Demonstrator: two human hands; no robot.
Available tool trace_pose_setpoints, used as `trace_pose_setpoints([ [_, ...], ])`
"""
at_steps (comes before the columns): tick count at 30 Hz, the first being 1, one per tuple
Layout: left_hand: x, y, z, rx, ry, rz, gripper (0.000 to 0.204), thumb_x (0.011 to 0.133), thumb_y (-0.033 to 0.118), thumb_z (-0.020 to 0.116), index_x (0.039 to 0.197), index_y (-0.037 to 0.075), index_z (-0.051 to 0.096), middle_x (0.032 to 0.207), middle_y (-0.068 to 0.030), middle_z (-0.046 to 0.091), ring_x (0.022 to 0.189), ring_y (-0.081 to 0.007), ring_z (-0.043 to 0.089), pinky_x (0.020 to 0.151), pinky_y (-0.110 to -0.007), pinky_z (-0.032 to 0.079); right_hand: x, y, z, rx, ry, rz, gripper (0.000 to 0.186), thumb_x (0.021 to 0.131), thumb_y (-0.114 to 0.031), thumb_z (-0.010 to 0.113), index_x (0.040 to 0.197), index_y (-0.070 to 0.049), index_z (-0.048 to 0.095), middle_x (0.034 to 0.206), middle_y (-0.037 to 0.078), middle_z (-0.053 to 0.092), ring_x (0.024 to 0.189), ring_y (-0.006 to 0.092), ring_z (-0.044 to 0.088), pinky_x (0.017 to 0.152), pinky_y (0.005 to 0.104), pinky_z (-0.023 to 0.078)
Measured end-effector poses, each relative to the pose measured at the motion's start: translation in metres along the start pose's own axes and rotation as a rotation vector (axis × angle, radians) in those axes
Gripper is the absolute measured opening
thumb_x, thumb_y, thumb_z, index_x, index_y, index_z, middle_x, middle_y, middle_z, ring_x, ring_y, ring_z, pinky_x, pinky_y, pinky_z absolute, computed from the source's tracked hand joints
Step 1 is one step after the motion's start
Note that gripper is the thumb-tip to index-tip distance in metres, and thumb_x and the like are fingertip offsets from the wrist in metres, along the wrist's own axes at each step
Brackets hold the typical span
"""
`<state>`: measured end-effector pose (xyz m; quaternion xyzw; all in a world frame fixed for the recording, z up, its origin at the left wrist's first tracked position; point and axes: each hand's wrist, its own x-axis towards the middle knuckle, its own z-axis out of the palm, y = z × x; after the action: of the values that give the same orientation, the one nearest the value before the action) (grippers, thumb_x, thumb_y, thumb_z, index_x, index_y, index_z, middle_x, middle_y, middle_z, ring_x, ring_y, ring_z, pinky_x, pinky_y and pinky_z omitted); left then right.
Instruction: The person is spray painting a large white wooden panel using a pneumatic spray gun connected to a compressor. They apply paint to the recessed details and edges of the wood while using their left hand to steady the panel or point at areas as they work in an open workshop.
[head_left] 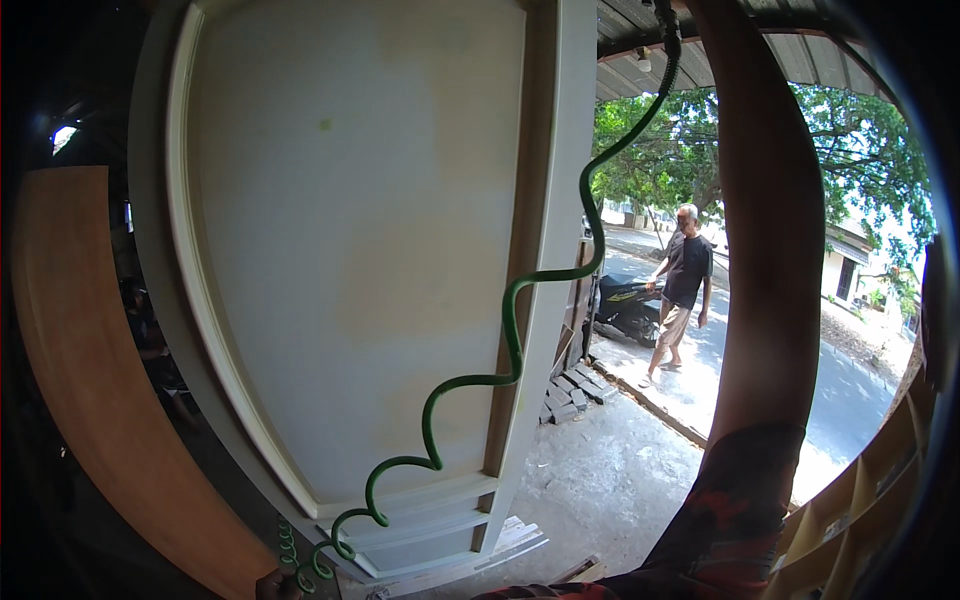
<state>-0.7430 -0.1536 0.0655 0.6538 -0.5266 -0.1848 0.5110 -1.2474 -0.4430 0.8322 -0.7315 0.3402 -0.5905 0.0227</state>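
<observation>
A green coiled hose (512, 330) runs from a dark fitting (668, 35) at the top edge, down across the front of a pale panelled door (350, 220), to the lower left. There my left hand (278, 586), dark and cut by the lower edge, looks closed around the hose's coils. My right arm (765, 230) reaches straight up on the right side, past the top edge. Its hand lies beyond the picture near the hose fitting, so the fingers and anything in them are hidden. The door stands upright, with faint tan patches on its whitish panel.
A curved-looking orange-brown board (75, 330) stands at the left. Grey blocks (575, 390) are piled beyond the door's right edge. A person (687, 275) walks on the road beside a dark motorbike (630, 312). A tan wooden frame (850, 510) rises at lower right.
</observation>
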Motion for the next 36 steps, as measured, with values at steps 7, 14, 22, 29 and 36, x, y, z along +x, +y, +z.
trace_pose_setpoints([
  [7, -0.002, -0.007, 0.015, 0.062, 0.012, 0.079, 0.027, 0.104, 0.024, 0.06, 0.092, 0.001, 0.058, 0.077, -0.0057, 0.054, 0.071, -0.0178, 0.043, 0.064, -0.037, 0.041, 0.015, 0.012, -0.01, -0.17, 0.072, -0.128, 0.037, 0.112, -0.04, 0.058, 0.101, -0.008, 0.074, 0.075, 0.006, 0.066, 0.052, 0.0142, 0.049, 0.048, 0.0345, 0.041],
  [14, -0.009, 0.024, 0.025, 0.045, 0.012, 0.027, 0.024, 0.104, 0.022, 0.059, 0.091, 0.001, 0.058, 0.076, -0.0046, 0.053, 0.071, -0.0171, 0.042, 0.063, -0.035, 0.039, -0.003, -0.001, 0.004, -0.226, 0.038, -0.12, 0.039, 0.11, -0.042, 0.06, 0.096, -0.01, 0.077, 0.069, 0.003, 0.059, 0.052, 0.0145, 0.047, 0.048, 0.035, 0.04],
  [22, -0.017, 0.002, 0.037, -0.007, 0.047, 0.038, 0.028, 0.105, 0.026, 0.059, 0.091, 0.003, 0.057, 0.077, -0.0036, 0.052, 0.071, -0.0157, 0.042, 0.063, -0.035, 0.038, -0.008, -0.057, 0.053, -0.045, -0.07, -0.296, 0.037, 0.11, -0.043, 0.059, 0.099, -0.011, 0.074, 0.065, 0.001, 0.048, 0.048, 0.0138, 0.04, 0.044, 0.0342, 0.033],
  [29, -0.022, 0.003, 0.043, -0.076, 0.139, -0.112, 0.041, 0.105, 0.035, 0.069, 0.083, 0.001, 0.067, 0.067, -0.0014, 0.061, 0.061, -0.0081, 0.054, 0.057, -0.029, 0.04, -0.004, -0.07, 0.039, 0.178, -0.073, -0.407, 0.038, 0.112, -0.042, 0.057, 0.096, -0.009, 0.069, 0.066, 0.001, 0.048, 0.048, 0.013, 0.037, 0.044, 0.0319, 0.031],
  [36, -0.029, -0.005, 0.044, -0.007, 0.14, -0.087, 0.045, 0.105, 0.039, 0.071, 0.08, 0.002, 0.066, 0.065, -0.0019, 0.063, 0.06, -0.0086, 0.054, 0.055, -0.03, 0.04, -0.024, -0.042, 0.026, 0.079, 0.005, -0.247, 0.039, 0.11, -0.045, 0.058, 0.09, -0.013, 0.067, 0.062, -0.001, 0.047, 0.048, 0.0121, 0.038, 0.046, 0.0347, 0.032],
])
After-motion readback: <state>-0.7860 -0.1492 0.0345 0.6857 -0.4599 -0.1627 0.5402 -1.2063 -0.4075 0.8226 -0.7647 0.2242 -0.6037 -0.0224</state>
